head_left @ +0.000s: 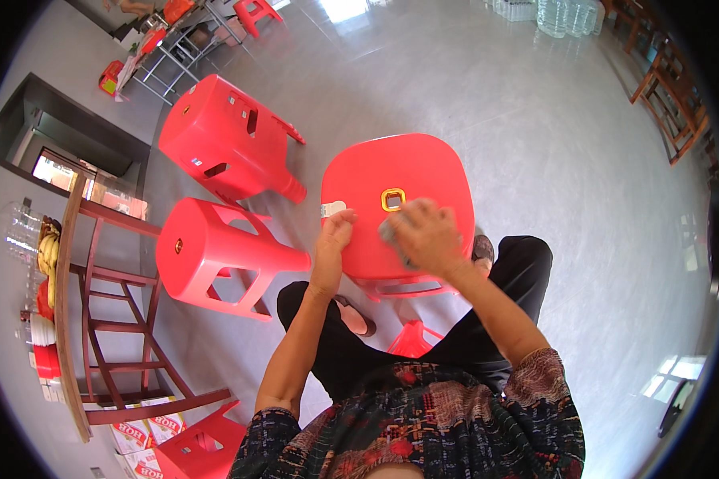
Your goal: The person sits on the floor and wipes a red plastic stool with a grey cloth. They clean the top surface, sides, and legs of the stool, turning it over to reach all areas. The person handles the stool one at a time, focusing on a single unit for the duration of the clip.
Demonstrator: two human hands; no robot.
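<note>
A red plastic stool stands upright before me, with a gold-rimmed square hole in its seat. My left hand is closed on the seat's left edge. Just beyond its fingertips a small white label shows at that edge. My right hand, smeared by motion, presses a grey cloth onto the seat, right of and nearer than the hole. The hand covers much of the cloth.
Two groups of red stools, one stacked and one nearer, stand at left. A wooden table holds bananas and containers. Cartons lie below. Wooden chairs and water bottles stand far right.
</note>
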